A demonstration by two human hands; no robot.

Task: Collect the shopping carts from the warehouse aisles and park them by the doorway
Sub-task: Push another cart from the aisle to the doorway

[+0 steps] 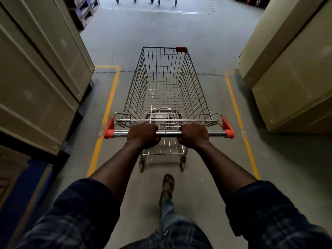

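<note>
An empty wire shopping cart [165,83] with orange corner caps stands in front of me in the aisle, nose pointing away. My left hand [142,134] grips its chrome handle bar [168,133] left of centre. My right hand [194,134] grips the same bar right of centre. At the top edge, only the wheels of other carts [146,0] show on the brighter floor beyond the aisle.
Tall beige cartons [41,72] line the left side on blue racking, and more beige cartons [291,72] stand on the right. Yellow floor lines [106,112] border the aisle. A pallet [86,9] sits far left. My sandalled foot [168,184] steps behind the cart.
</note>
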